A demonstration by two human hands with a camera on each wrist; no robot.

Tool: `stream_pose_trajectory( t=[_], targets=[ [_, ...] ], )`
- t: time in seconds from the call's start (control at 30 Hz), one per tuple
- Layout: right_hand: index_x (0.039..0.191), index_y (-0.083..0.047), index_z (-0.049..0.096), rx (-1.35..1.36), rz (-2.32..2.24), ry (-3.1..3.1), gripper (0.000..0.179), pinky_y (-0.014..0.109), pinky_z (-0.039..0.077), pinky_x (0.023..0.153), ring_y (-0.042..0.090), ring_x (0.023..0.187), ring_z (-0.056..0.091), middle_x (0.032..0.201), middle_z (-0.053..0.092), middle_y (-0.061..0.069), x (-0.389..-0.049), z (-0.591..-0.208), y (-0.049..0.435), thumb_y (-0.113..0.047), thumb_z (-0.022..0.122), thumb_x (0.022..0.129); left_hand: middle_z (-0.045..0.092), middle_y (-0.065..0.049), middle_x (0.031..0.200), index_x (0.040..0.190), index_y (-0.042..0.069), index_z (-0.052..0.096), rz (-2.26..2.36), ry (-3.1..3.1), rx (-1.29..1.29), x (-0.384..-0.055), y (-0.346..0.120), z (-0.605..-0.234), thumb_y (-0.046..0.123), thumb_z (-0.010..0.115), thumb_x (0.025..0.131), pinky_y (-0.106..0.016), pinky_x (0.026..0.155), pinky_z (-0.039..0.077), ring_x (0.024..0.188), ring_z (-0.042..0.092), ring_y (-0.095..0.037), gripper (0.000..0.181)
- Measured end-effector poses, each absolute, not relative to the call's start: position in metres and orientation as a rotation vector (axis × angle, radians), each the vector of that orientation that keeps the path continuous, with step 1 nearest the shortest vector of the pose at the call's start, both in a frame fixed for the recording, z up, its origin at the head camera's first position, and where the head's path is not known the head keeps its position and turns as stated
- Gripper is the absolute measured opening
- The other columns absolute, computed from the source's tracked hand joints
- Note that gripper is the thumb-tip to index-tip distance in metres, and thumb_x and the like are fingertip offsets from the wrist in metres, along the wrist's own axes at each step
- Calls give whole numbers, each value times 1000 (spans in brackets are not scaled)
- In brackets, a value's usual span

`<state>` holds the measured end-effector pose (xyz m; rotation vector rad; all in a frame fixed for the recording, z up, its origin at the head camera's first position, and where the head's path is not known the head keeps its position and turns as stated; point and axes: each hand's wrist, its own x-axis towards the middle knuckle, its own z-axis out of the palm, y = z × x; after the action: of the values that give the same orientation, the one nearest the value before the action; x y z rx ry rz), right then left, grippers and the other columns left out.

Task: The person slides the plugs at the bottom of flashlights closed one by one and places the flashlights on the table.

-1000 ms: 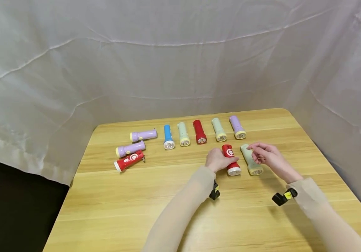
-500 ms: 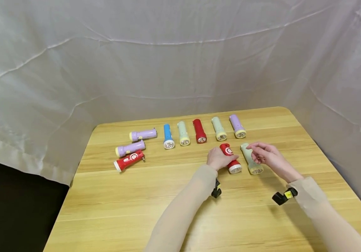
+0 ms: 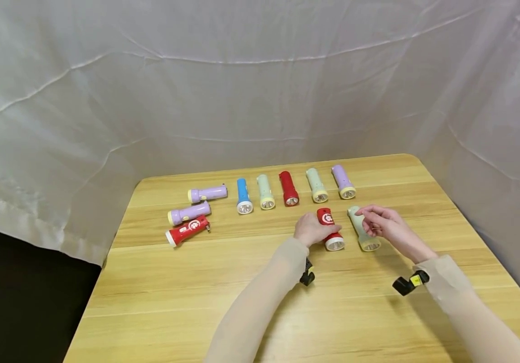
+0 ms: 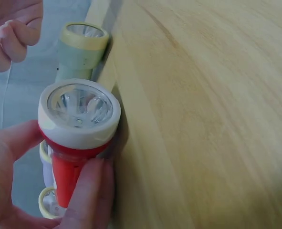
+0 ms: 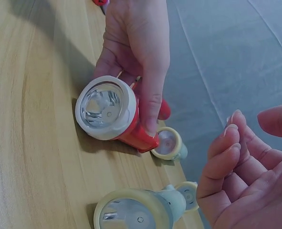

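My left hand (image 3: pixel 313 230) grips a red flashlight (image 3: pixel 328 218) with a white lens rim and a white emblem, its thumb lying across the barrel. In the right wrist view, two thin metal prongs (image 5: pixel 137 81) show beside the flashlight, near the left fingers. The flashlight lies on the wooden table with its lens toward me. My right hand (image 3: pixel 389 224) hovers over a pale green flashlight (image 3: pixel 359 227) with a cream rim and partly covers it. Its fingers (image 5: pixel 222 160) are loosely curled and hold nothing.
Behind the hands runs a row of flashlights: blue (image 3: pixel 244 196), pale green (image 3: pixel 265 191), red (image 3: pixel 288 188), another pale green (image 3: pixel 316 185), and purple (image 3: pixel 343 181). To the left lie two purple flashlights (image 3: pixel 207 193) and a red one (image 3: pixel 188 231) with prongs out. Grey-white curtain (image 3: pixel 260 111) surrounds the table (image 3: pixel 174 302).
The red flashlight in my left hand turned a little, lens end rightward, then swung back and shifted slightly left with the hand. My right hand has stayed in place.
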<state>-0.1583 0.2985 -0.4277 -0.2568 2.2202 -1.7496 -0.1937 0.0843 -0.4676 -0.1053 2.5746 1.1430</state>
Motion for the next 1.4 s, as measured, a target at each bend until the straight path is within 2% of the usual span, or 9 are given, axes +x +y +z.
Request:
stream_pose_trajectory(
  t=[0.1, 0.2, 0.33, 0.63, 0.97, 1.27, 1.4],
  targets=[
    [113, -19, 62, -259, -1750, 2220, 21, 24, 53, 65, 6, 70, 55, 81, 57, -6, -158, -427, 298, -30, 44, 109, 69, -1, 72, 86, 11, 66, 1184, 2521, -87, -193, 81, -467, 51, 82, 79, -23, 59, 48, 64, 67, -15, 44],
    [111, -20, 62, -261, -1752, 2219, 20, 23, 53, 64, 6, 70, 55, 81, 57, -7, -158, -427, 298, -30, 44, 109, 70, -5, 68, 82, 9, 65, 1285, 2418, -92, -192, 80, -466, 43, 84, 81, -23, 55, 54, 58, 72, -19, 38],
    [111, -20, 62, -260, -1752, 2216, 20, 23, 53, 65, 6, 71, 55, 81, 57, -6, -158, -426, 297, -29, 44, 109, 67, -3, 76, 86, 7, 65, 1415, 2293, -109, -193, 79, -467, 32, 84, 83, -29, 59, 62, 62, 73, -20, 32],
    [111, -18, 62, -273, -1746, 2201, 21, 23, 53, 65, 5, 71, 55, 81, 57, -6, -159, -426, 292, -29, 44, 109, 71, -8, 85, 89, 3, 66, 1532, 2176, -135, -186, 79, -464, 21, 81, 86, -35, 70, 64, 72, 74, -22, 24],
    [113, -16, 61, -279, -1752, 2197, 21, 23, 53, 65, 5, 71, 56, 81, 58, -5, -158, -426, 291, -28, 44, 109, 70, -9, 87, 95, 3, 64, 1559, 2137, -152, -183, 76, -463, 25, 76, 91, -36, 75, 64, 76, 74, -23, 26],
    [117, -13, 60, -308, -1740, 2248, 23, 24, 54, 68, 6, 74, 56, 85, 59, -2, -155, -421, 284, -27, 45, 109, 67, -12, 93, 99, 7, 59, 1563, 2149, -153, -187, 60, -470, 34, 66, 98, -33, 70, 64, 72, 70, -23, 28],
    [117, -10, 60, -327, -1766, 2269, 21, 22, 56, 69, 7, 75, 59, 86, 61, -2, -154, -419, 275, -24, 46, 108, 68, -15, 95, 108, 4, 59, 1565, 2183, -97, -189, 46, -465, 33, 62, 100, -32, 70, 64, 74, 72, -24, 31]
  ],
)
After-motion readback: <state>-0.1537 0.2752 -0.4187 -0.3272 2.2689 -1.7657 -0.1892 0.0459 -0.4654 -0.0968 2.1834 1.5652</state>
